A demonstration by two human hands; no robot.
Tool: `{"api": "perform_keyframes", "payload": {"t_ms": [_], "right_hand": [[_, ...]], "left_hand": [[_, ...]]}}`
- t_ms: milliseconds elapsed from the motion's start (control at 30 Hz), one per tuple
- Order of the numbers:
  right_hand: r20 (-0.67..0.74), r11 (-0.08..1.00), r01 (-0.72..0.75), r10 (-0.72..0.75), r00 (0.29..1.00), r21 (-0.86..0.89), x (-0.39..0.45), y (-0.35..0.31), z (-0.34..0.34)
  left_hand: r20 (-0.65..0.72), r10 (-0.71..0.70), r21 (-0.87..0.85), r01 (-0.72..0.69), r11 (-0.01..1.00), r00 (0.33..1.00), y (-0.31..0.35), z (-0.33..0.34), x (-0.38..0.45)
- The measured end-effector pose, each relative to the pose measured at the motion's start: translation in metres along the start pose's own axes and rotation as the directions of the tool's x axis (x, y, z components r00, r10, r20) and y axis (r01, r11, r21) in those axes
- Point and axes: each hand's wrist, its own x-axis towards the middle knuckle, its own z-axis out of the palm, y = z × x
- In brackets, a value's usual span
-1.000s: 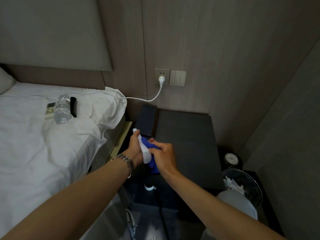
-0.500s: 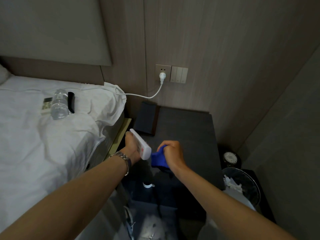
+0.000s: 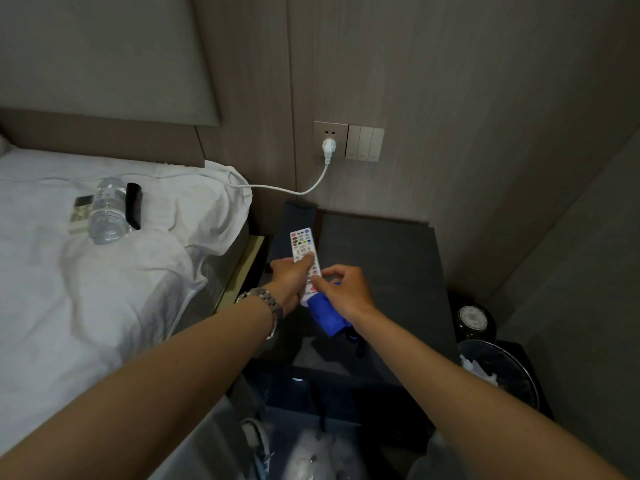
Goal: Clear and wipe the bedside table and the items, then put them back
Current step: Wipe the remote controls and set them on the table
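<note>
Your left hand [image 3: 289, 277] grips the white, many-buttoned plastic remote [image 3: 304, 258] above the dark counter [image 3: 381, 265], long axis pointing away toward the wall. Your right hand [image 3: 346, 292], just beside its near end, has its fingers closed on the blue cloth [image 3: 327, 315].

This is a hotel-style bedroom. A bed [image 3: 86, 289] with white sheets stands under a padded headboard [image 3: 104, 57], beside a dark bedside table [image 3: 388, 271]. Wood-look panels [image 3: 450, 98] cover the walls, carrying a socket [image 3: 330, 138] and a row of switches [image 3: 366, 143]. A lined bin [image 3: 502, 372] sits in the corner by the table.
</note>
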Motion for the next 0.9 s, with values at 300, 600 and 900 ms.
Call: {"api": "perform_keyframes", "payload": {"t_ms": [300, 600, 900], "right_hand": [[-0.116, 0.993, -0.108, 0.112, 0.987, 0.042, 0.064, 0.024, 0.005], [-0.159, 0.992, -0.127, 0.125, 0.979, -0.006, 0.132, 0.043, 0.007], [-0.170, 0.986, -0.073, 0.046, 0.984, -0.152, 0.167, 0.051, 0.006]], "left_hand": [[0.077, 0.244, 0.411, -0.253, 0.876, 0.967, 0.002, 0.027, 0.042], [0.163, 0.392, 0.735, -0.377, 0.564, 0.905, 0.001, 0.041, 0.104], [0.220, 0.470, 0.842, -0.410, 0.351, 0.855, -0.003, 0.048, 0.143]]}}
